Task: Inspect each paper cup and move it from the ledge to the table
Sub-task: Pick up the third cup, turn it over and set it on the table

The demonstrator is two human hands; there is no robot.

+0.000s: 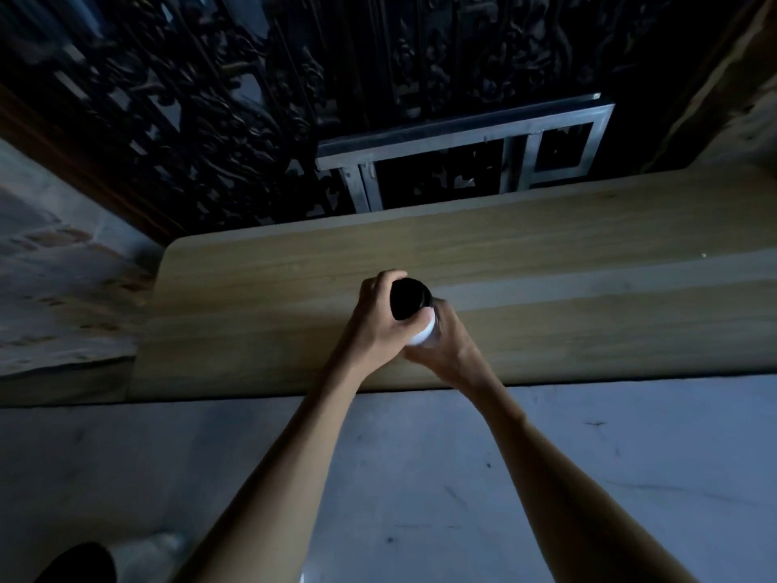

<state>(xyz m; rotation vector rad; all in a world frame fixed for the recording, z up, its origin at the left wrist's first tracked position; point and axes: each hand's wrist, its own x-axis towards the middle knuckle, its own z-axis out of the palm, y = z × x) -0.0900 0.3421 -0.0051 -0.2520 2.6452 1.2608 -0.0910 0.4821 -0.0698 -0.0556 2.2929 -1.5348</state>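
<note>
Over table (546, 263) near its front edge: left hand (380, 326) and right hand (445, 347) both clamped on cup (414, 311), held aloft. Likely inspection step; next, set it down upright.

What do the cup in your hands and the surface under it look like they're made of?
The cup: white, matte and smooth, likely paper; its dark mouth tells nothing more. The table: pale wood or wood-look laminate, with long grain streaks and a dull sheen.
</note>
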